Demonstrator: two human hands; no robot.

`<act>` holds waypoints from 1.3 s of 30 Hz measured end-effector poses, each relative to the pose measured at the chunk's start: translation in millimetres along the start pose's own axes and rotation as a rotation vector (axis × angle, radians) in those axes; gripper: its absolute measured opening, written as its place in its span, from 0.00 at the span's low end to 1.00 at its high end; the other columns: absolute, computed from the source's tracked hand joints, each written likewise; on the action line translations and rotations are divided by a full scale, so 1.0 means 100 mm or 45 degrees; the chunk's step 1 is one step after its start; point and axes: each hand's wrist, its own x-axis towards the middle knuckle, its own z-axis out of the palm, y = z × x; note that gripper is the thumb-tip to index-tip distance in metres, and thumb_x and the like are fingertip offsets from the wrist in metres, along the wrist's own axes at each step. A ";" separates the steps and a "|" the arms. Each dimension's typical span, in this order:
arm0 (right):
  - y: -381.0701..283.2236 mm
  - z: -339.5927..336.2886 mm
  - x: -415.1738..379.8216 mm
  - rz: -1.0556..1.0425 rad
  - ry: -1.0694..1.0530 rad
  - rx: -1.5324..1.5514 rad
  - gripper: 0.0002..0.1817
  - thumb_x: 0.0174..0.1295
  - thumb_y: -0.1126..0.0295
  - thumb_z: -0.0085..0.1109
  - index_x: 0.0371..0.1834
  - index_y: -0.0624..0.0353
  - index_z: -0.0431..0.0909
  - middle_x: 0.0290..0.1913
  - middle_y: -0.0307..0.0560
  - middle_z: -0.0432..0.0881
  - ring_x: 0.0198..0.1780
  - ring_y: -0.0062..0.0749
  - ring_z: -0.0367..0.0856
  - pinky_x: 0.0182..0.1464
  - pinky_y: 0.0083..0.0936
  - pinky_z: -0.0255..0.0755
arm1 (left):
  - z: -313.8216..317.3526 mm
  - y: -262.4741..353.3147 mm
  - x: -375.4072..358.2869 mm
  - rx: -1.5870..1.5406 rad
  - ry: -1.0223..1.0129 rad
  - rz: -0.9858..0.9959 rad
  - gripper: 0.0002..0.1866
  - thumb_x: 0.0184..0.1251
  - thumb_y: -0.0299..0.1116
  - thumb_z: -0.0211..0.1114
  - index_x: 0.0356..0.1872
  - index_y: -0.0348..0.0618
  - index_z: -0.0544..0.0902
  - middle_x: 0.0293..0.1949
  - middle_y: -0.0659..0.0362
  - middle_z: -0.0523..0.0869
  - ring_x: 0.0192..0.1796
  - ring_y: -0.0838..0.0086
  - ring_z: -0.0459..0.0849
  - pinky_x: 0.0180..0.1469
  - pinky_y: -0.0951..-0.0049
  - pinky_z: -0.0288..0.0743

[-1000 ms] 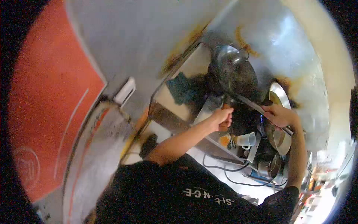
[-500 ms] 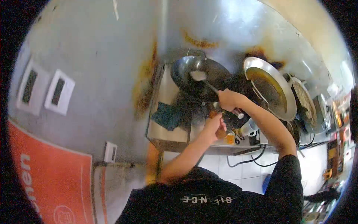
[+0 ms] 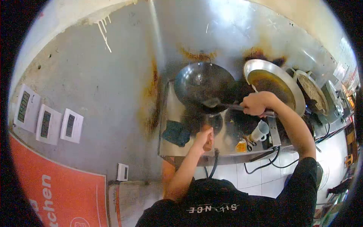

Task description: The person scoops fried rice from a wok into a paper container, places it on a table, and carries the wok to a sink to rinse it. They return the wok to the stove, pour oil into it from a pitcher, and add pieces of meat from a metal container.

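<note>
A dark wok [image 3: 189, 89] sits on the stove, with some steam or haze about it. My left hand [image 3: 205, 139] is closed around the wok's wooden handle at the near side. My right hand [image 3: 259, 103] grips a long-handled metal wok spatula [image 3: 230, 106]. Its blurred head lies low over the near side of the wok. A crumpled dark cloth [image 3: 176, 133] lies on the steel counter, left of my left hand. Whatever is inside the wok is too dark to make out.
Right of the wok stands a wide pan of brownish oil [image 3: 247, 70], with another large pan [image 3: 312, 92] beyond. A white measuring jug [image 3: 259, 131], scissors [image 3: 250, 144] and an orange-yellow container [image 3: 241, 146] sit near the counter edge. Timers [image 3: 72, 125] hang on the left wall.
The spatula head has come from the wok's far left down to its near side, my right hand moving right. My left hand has shifted left and the wok sits tilted differently. The view has shifted.
</note>
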 end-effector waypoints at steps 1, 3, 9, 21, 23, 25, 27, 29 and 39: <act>0.05 0.02 -0.01 0.045 0.038 -0.084 0.13 0.62 0.67 0.45 0.36 0.65 0.77 0.23 0.52 0.83 0.22 0.40 0.84 0.32 0.39 0.78 | -0.02 -0.08 0.02 -0.025 0.022 0.030 0.12 0.65 0.41 0.64 0.26 0.47 0.75 0.19 0.65 0.74 0.20 0.78 0.73 0.22 0.76 0.67; 0.01 -0.07 -0.16 0.148 -0.041 -0.127 0.13 0.61 0.66 0.46 0.37 0.65 0.77 0.24 0.53 0.83 0.23 0.42 0.84 0.33 0.39 0.78 | -0.02 -0.17 0.04 -0.061 0.043 0.108 0.12 0.65 0.41 0.64 0.26 0.47 0.75 0.19 0.65 0.74 0.20 0.78 0.73 0.22 0.75 0.68; -0.02 -0.23 0.16 -0.239 0.007 -0.214 0.13 0.62 0.66 0.45 0.40 0.63 0.77 0.22 0.54 0.81 0.21 0.37 0.82 0.29 0.38 0.76 | -0.32 -0.18 0.16 -0.132 -0.170 -0.101 0.12 0.64 0.43 0.65 0.32 0.47 0.76 0.22 0.67 0.74 0.18 0.81 0.71 0.19 0.78 0.65; -0.10 -0.14 0.60 -0.086 -0.106 -0.122 0.18 0.58 0.63 0.44 0.24 0.66 0.78 0.23 0.55 0.83 0.24 0.42 0.82 0.29 0.39 0.74 | -0.59 0.30 -0.21 -0.153 -0.086 -0.116 0.05 0.64 0.31 0.62 0.34 0.42 0.77 0.22 0.67 0.74 0.19 0.85 0.68 0.18 0.85 0.62; -0.19 -0.06 0.61 -0.098 0.050 -0.041 0.18 0.59 0.63 0.43 0.24 0.65 0.79 0.20 0.52 0.82 0.24 0.41 0.82 0.29 0.40 0.74 | -0.21 0.05 -0.24 -0.359 -0.020 -0.126 0.04 0.62 0.29 0.62 0.29 0.43 0.76 0.19 0.66 0.70 0.18 0.83 0.69 0.17 0.85 0.61; -0.07 -0.30 0.29 -0.242 -0.142 -0.142 0.16 0.58 0.66 0.44 0.26 0.67 0.79 0.19 0.53 0.81 0.22 0.40 0.82 0.28 0.40 0.74 | 0.23 0.03 -0.41 -0.390 0.085 -0.057 0.03 0.62 0.28 0.61 0.31 0.42 0.75 0.20 0.64 0.71 0.20 0.78 0.70 0.19 0.80 0.64; 0.00 -0.35 0.07 -0.177 -0.302 -0.008 0.14 0.54 0.70 0.47 0.23 0.69 0.79 0.19 0.56 0.80 0.19 0.40 0.80 0.26 0.39 0.75 | 0.47 -0.11 -0.34 -0.435 0.111 -0.021 0.04 0.63 0.30 0.60 0.30 0.44 0.75 0.19 0.63 0.72 0.20 0.76 0.72 0.19 0.76 0.65; -0.19 -0.28 0.27 -0.100 -0.195 -0.165 0.13 0.52 0.69 0.49 0.24 0.69 0.80 0.20 0.58 0.81 0.20 0.43 0.81 0.27 0.39 0.75 | 0.77 -0.17 -0.34 -0.419 0.195 0.032 0.06 0.64 0.33 0.60 0.28 0.47 0.75 0.18 0.65 0.73 0.18 0.78 0.72 0.20 0.75 0.65; 0.05 -0.03 0.36 -0.157 0.025 -0.269 0.15 0.54 0.66 0.51 0.27 0.68 0.82 0.28 0.61 0.84 0.31 0.48 0.85 0.35 0.44 0.76 | 0.84 -0.39 -0.17 -0.203 0.212 0.212 0.07 0.64 0.35 0.61 0.30 0.49 0.73 0.17 0.66 0.71 0.13 0.77 0.67 0.15 0.74 0.60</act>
